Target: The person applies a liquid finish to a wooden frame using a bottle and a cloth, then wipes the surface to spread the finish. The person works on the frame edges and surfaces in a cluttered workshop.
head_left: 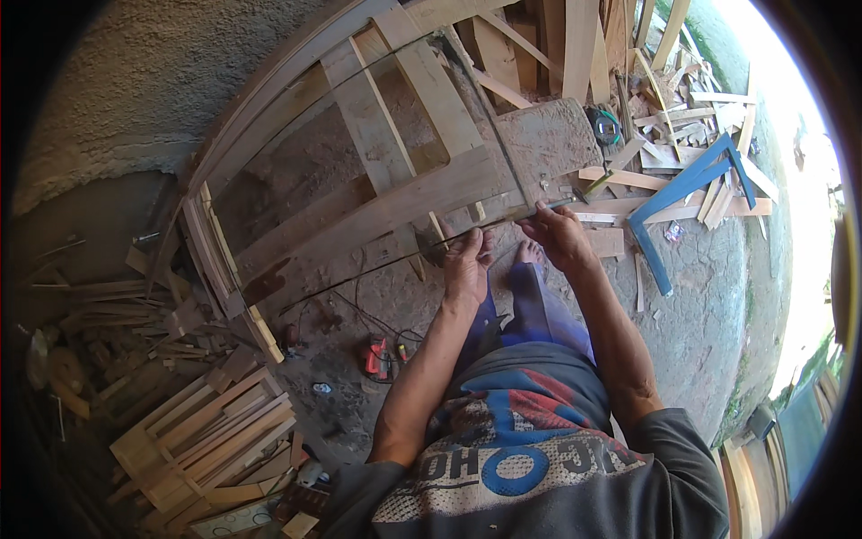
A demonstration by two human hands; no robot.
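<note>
A large clear pane with dark edges, which looks like glass [305, 162], lies over a slatted wooden frame [404, 99]. My left hand [466, 268] is closed at its near edge, thumb and fingers pinching there. At the near right corner, my right hand [564, 239] has its fingers bent closed on the pane's edge. A thin rod [560, 203] shows just beyond the right fingertips; whether it is held I cannot tell. A pale wooden rail [368, 216] crosses beneath the pane.
A tape measure [604, 126] rests on a wooden block [552, 139]. To the right lies a blue angled frame piece [682, 184] among wood offcuts [709, 108]. At left are stacked wood strips [206, 440]; a red tool [379, 359] with a cable sits on the floor.
</note>
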